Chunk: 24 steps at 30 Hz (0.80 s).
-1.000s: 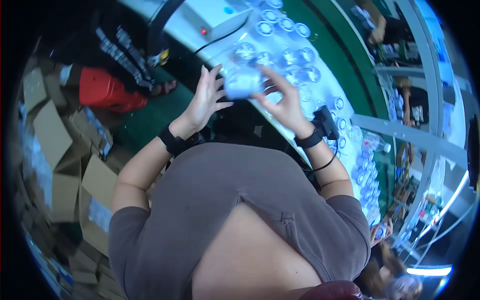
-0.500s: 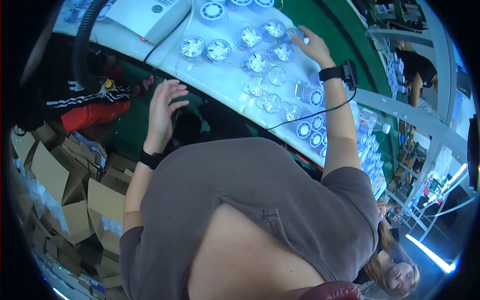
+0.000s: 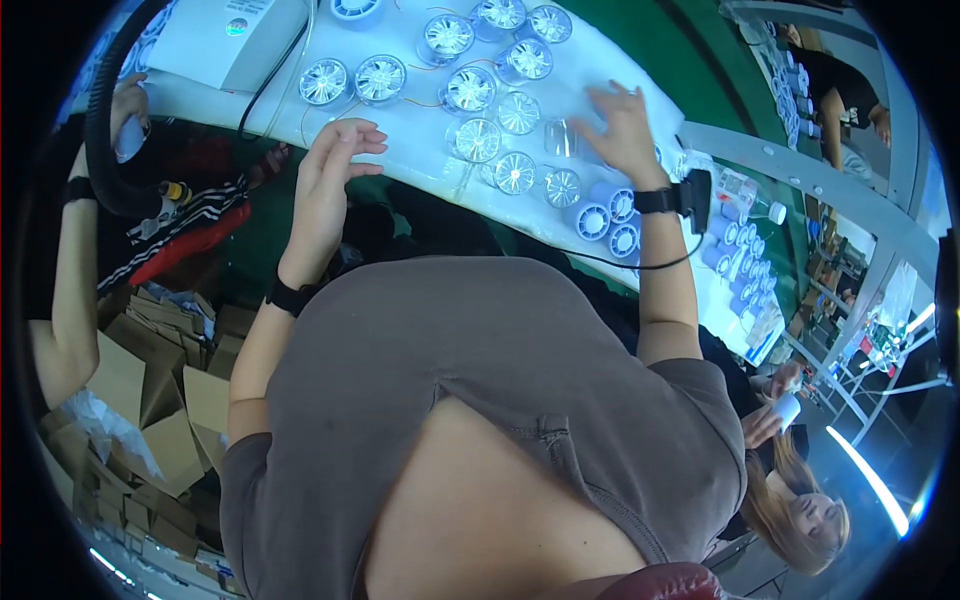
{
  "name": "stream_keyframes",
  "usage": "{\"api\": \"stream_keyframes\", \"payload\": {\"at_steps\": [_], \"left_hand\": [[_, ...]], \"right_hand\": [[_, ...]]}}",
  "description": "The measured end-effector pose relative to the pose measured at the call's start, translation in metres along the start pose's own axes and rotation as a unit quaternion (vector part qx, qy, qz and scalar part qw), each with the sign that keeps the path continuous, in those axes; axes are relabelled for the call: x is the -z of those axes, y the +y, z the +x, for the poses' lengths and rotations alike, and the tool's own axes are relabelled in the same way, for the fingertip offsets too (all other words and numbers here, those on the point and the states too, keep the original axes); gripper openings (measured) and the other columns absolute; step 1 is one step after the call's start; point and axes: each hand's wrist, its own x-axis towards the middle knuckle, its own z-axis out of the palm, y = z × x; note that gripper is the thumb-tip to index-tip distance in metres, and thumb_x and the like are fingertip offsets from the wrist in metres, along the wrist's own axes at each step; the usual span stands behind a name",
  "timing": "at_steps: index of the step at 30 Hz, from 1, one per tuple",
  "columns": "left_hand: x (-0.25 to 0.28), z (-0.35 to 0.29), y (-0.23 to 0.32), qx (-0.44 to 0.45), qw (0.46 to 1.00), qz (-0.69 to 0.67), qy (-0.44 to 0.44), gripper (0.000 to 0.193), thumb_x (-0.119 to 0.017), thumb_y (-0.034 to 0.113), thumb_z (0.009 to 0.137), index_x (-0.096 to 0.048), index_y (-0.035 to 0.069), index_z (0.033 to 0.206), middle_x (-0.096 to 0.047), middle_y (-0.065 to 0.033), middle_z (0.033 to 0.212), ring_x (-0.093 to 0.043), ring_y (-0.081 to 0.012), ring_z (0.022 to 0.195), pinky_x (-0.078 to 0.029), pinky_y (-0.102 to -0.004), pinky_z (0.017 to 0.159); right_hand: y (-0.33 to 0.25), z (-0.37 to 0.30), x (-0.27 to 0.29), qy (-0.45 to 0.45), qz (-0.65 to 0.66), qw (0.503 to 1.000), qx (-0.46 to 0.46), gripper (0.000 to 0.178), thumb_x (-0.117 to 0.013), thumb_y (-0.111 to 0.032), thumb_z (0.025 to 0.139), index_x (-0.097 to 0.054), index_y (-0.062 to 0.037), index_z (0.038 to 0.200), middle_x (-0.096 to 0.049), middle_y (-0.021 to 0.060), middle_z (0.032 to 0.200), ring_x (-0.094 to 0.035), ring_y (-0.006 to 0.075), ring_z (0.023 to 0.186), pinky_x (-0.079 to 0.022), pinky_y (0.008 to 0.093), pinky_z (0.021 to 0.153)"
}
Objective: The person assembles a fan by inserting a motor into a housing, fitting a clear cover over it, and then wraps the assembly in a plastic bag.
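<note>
My left hand (image 3: 332, 165) hangs at the near edge of the white table, holding nothing, its fingers loosely curved and apart. Over the right part of the table my right hand (image 3: 622, 132) is open, with spread fingers and nothing visible in them. Just left of its fingers is a clear plastic cylinder (image 3: 562, 138); whether they touch cannot be seen. Several clear round housings with shiny faceted insides, such as one housing (image 3: 470, 90), stand in a loose group between my hands. Below my right wrist are pale parts with spoked round ends, including one spoked part (image 3: 592, 221).
A white box (image 3: 225, 40) and a black ribbed hose (image 3: 100, 130) are at the upper left. A thin cable trails from the black device (image 3: 694, 200) on my right wrist. Cardboard boxes (image 3: 150, 390) fill the lower left. Other people work on both sides.
The table's parts sit further left and higher in the picture now. My right hand has come down beside the clear cylinder. A co-worker's arm has appeared at the left.
</note>
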Motion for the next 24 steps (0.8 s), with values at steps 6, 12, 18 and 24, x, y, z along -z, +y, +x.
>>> {"api": "stream_keyframes", "payload": {"at_steps": [6,12,18,24], "left_hand": [[-0.003,-0.005,-0.005,-0.017,1.0,0.017,-0.01,0.032,-0.034,0.024,0.088,-0.049,-0.002,0.097,-0.055,-0.0102,0.089,-0.053,-0.0155,0.084,-0.042,-0.0263,0.071],[-0.02,-0.009,0.003,-0.053,0.997,0.031,-0.043,0.031,-0.034,0.024,0.089,-0.05,-0.001,0.095,-0.055,-0.0097,0.086,-0.053,-0.0148,0.082,-0.042,-0.0252,0.071],[-0.03,-0.02,0.01,-0.066,0.983,0.022,-0.171,0.031,-0.033,0.024,0.089,-0.05,-0.001,0.1,-0.056,-0.0085,0.087,-0.053,-0.0149,0.085,-0.041,-0.0256,0.073],[-0.001,-0.055,0.003,0.098,0.874,-0.402,-0.254,0.041,-0.035,0.037,0.089,-0.039,0.006,0.116,-0.05,-0.0058,0.103,-0.051,-0.0144,0.093,-0.043,-0.0265,0.075]], "right_hand": [[0.048,-0.003,-0.001,-0.049,0.081,0.956,-0.278,0.055,-0.057,-0.045,0.069,-0.051,-0.005,0.107,-0.059,0.0166,0.09,-0.055,0.031,0.089,-0.043,0.0369,0.077],[0.049,-0.006,0.013,-0.02,0.07,0.921,-0.381,0.059,-0.063,-0.035,0.068,-0.044,-0.0012,0.112,-0.059,0.0156,0.089,-0.057,0.0291,0.087,-0.045,0.0355,0.074],[-0.053,0.01,0.084,0.134,0.711,0.666,-0.183,0.055,-0.065,-0.012,0.067,-0.038,0.0014,0.113,-0.048,0.0143,0.106,-0.052,0.0229,0.092,-0.045,0.0317,0.076],[-0.221,0.021,0.076,0.093,0.764,0.629,-0.104,0.058,-0.065,-0.01,0.066,-0.034,0.0012,0.115,-0.045,0.0142,0.108,-0.045,0.0219,0.099,-0.038,0.0321,0.084]]}}
